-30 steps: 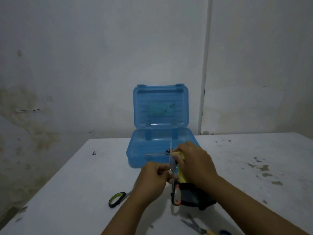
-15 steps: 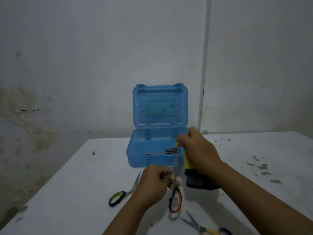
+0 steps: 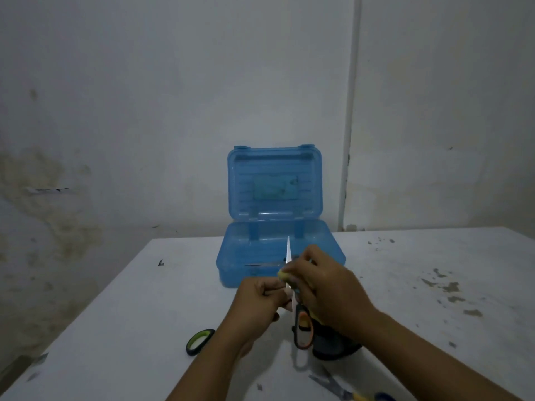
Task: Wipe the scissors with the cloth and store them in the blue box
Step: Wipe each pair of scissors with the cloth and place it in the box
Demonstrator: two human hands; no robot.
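Observation:
My left hand (image 3: 260,302) grips orange-and-black scissors (image 3: 302,332) near the pivot, blade tip up, handles hanging down. My right hand (image 3: 327,293) presses a yellow and dark cloth (image 3: 333,344) around the lower part of the blade; the cloth's dark end hangs below the hand. Just behind my hands stands the blue box (image 3: 231,256), lid upright and open. One pair of scissors (image 3: 260,264) lies inside it, partly hidden by my hands.
Green-handled scissors (image 3: 199,341) lie on the white table (image 3: 115,328) to the left of my left forearm. A yellow-and-blue pair (image 3: 347,393) lies near the front edge below my right arm. Stains mark the table's right side. A wall rises behind the box.
My right hand slid the cloth up the blade toward the tip, then came back down near the pivot. My left hand kept hold of the scissors.

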